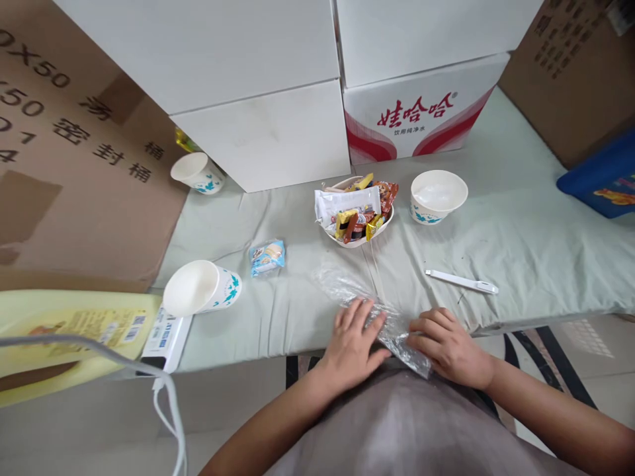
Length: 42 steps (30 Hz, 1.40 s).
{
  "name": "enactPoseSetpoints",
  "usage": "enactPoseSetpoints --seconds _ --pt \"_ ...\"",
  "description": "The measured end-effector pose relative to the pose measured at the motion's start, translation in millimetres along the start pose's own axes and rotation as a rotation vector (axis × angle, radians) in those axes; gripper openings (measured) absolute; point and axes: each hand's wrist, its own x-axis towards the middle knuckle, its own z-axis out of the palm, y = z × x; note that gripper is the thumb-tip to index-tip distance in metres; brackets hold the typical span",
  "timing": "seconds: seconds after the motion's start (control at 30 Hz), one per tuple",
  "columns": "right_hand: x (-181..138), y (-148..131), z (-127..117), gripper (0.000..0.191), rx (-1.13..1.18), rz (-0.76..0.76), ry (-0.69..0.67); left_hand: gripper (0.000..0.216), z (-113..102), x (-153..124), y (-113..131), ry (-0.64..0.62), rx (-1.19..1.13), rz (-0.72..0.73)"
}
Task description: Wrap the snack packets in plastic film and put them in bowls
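A clear plastic bag [347, 291] lies crumpled at the near edge of the pale green table cover [520, 244]. My left hand [353, 342] rests flat on the bag, fingers stretched out and slightly spread. My right hand [446, 345] sits at the bag's near end, its fingers curled against the plastic. Beyond the hands stands a white bowl [360, 237] heaped with wrapped snacks [354, 206]. A single wrapped snack [266, 256] lies to the left of it.
A white pen-like stick [462, 281] lies right of the hands. An empty paper bowl [438, 195] stands at the back, a paper cup [201, 287] lies on its side at left, another cup [197, 172] stands behind. White boxes [258, 125] and cardboard cartons [74, 178] ring the table.
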Motion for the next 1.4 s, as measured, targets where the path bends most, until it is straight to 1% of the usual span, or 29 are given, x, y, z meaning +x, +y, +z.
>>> enactPoseSetpoints --seconds 0.07,0.13,0.2,0.23,0.3,0.4,0.47,0.57,0.63,0.73,0.83,0.9,0.97,1.07,1.17,1.23,1.33,1.37,1.4 --pt "5 -8 -11 0.02 0.089 -0.03 0.033 0.06 2 5 2 -0.077 -0.044 0.156" --pt "12 -13 -23 0.018 0.224 -0.041 0.022 0.054 2 8 -2 -0.128 -0.108 0.29" --pt "19 -15 -32 0.017 0.38 -0.024 -0.022 0.05 0 9 -7 -0.133 -0.204 0.364" --pt "22 -14 -35 0.017 0.445 -0.005 -0.035 0.051 0 8 -10 -0.118 -0.268 0.378" --pt "31 -10 -36 0.017 0.517 0.073 -0.03 0.062 0 7 -15 -0.061 -0.414 0.346" --pt "50 5 -26 0.018 0.501 0.303 0.034 0.088 3 4 -18 0.0 -0.583 0.195" --pt "68 18 -16 0.024 0.455 0.468 0.06 0.098 4 3 -19 -0.016 -0.669 0.115" --pt "94 37 1 0.034 0.361 0.609 0.062 0.105 3 4 -19 -0.045 -0.772 0.079" --pt "106 47 13 0.038 0.285 0.638 0.039 0.102 2 5 -19 -0.051 -0.769 0.064" --pt "112 54 29 0.037 0.151 0.638 0.004 0.089 1 6 -18 -0.064 -0.699 0.054" --pt "110 56 41 0.032 0.029 0.619 0.034 0.078 1 8 -17 -0.043 -0.658 0.057" --pt "109 55 45 0.031 -0.02 0.612 0.057 0.073 0 9 -17 -0.021 -0.648 0.066" --pt "110 54 46 0.03 -0.065 0.624 0.049 0.069 0 10 -16 0.0 -0.636 0.081" --pt "113 52 45 0.03 -0.158 0.637 -0.021 0.065 1 10 -12 0.019 -0.59 0.097" --pt "115 49 44 0.032 -0.246 0.63 -0.096 0.059 0 7 -7 0.053 -0.52 0.067" --pt "115 48 45 0.033 -0.281 0.623 -0.124 0.052 -4 6 -5 0.12 -0.48 -0.005" --pt "114 48 46 0.033 -0.309 0.611 -0.139 0.036 -16 14 -9 0.297 -0.408 -0.132" --pt "114 48 46 0.032 -0.313 0.607 -0.14 0.031 -21 21 -13 0.344 -0.381 -0.133" --pt "114 47 47 0.032 -0.317 0.602 -0.138 0.027 -25 30 -18 0.371 -0.358 -0.102"
